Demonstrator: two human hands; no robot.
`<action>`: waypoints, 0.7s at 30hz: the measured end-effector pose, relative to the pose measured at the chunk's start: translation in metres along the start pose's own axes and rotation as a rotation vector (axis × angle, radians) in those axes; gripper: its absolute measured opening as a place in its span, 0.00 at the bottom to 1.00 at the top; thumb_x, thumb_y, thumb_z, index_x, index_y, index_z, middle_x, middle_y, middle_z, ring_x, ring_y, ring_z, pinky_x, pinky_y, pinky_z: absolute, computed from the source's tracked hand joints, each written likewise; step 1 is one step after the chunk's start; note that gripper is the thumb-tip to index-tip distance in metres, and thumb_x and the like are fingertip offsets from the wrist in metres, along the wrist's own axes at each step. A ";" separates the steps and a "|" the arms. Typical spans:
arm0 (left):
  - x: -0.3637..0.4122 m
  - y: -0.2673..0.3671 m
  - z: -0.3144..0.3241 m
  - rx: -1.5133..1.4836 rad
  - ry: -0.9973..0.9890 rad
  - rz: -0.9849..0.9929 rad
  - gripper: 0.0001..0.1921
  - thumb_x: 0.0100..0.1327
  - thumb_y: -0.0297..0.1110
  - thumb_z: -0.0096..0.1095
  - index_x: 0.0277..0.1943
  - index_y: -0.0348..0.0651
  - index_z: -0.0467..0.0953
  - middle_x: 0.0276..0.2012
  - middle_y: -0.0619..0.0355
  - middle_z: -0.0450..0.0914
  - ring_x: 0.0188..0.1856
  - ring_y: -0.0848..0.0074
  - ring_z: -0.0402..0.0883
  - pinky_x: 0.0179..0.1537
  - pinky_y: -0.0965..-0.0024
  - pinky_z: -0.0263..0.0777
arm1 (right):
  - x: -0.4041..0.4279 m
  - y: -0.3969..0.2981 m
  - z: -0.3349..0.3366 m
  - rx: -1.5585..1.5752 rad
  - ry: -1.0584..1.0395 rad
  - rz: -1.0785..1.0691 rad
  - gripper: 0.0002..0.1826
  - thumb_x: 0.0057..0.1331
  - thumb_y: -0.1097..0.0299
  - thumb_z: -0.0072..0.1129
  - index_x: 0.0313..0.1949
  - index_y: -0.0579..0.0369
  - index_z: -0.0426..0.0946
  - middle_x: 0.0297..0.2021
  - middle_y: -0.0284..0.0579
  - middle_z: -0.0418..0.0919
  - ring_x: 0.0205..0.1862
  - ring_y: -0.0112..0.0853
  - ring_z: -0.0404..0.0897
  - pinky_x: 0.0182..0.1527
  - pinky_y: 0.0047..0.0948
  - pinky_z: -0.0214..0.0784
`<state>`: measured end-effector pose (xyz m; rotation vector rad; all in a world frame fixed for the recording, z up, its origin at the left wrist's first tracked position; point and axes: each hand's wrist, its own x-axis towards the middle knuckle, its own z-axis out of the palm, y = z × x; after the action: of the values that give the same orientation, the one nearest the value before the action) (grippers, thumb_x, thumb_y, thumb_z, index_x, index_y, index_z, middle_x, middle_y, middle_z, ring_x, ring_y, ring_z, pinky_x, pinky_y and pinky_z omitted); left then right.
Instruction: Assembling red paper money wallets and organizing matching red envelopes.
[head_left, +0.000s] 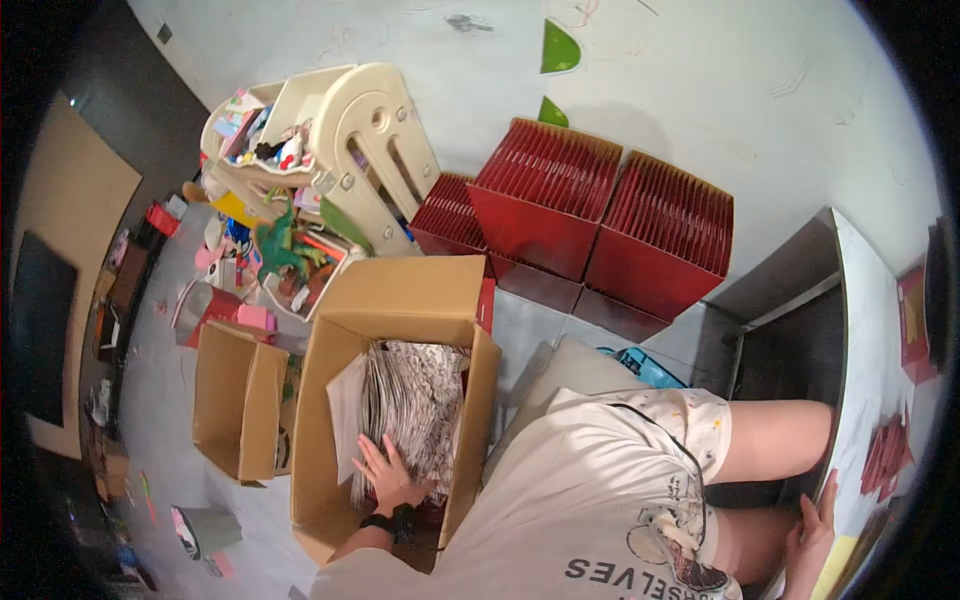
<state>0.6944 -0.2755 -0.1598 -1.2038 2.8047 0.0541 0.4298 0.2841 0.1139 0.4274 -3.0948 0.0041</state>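
Note:
My left hand (391, 474), with a black band at the wrist, reaches down into a tall cardboard box (405, 292). Its spread fingers rest on a thick bundle of thin printed paper sheets (412, 397) standing on edge inside. Beside the bundle, a plain white sheet (346, 420) leans against the box's left wall. My right hand (814, 529) lies at the near edge of a white-topped table (862, 337), thumb apart from the fingers and nothing visible in it. Several red packets (885, 457) lie on that table beyond the hand.
Red stacks (536, 214) of flat pieces stand by the wall. A cream toy rack (375, 127) holds toys, with a green dinosaur (281, 244) below. A smaller open carton (232, 397) and a grey bin (206, 529) stand left. A cushion (562, 375) lies beside my legs.

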 end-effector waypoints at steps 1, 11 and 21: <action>-0.010 -0.012 0.008 -0.088 0.132 0.077 0.72 0.42 0.60 0.83 0.79 0.32 0.42 0.77 0.25 0.39 0.79 0.36 0.40 0.75 0.29 0.35 | -0.001 0.005 0.002 0.009 -0.021 0.025 0.28 0.45 0.93 0.47 0.49 0.70 0.77 0.77 0.61 0.55 0.77 0.57 0.57 0.70 0.42 0.64; -0.013 -0.018 0.185 -0.516 -0.414 0.668 0.38 0.61 0.46 0.68 0.71 0.37 0.66 0.72 0.40 0.60 0.76 0.42 0.53 0.78 0.49 0.45 | 0.001 0.010 0.005 0.072 -0.010 0.042 0.21 0.46 0.93 0.47 0.41 0.73 0.78 0.78 0.59 0.54 0.77 0.54 0.59 0.63 0.35 0.70; 0.049 -0.002 0.121 -0.006 -0.184 0.815 0.29 0.58 0.48 0.65 0.60 0.39 0.80 0.60 0.43 0.74 0.74 0.52 0.60 0.79 0.45 0.41 | 0.003 0.017 0.008 -0.002 0.038 -0.012 0.14 0.47 0.92 0.48 0.33 0.72 0.76 0.77 0.61 0.56 0.74 0.57 0.64 0.52 0.33 0.74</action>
<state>0.6704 -0.3038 -0.2850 0.0140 2.9044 0.2104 0.4224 0.2993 0.1062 0.4410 -3.0546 0.0084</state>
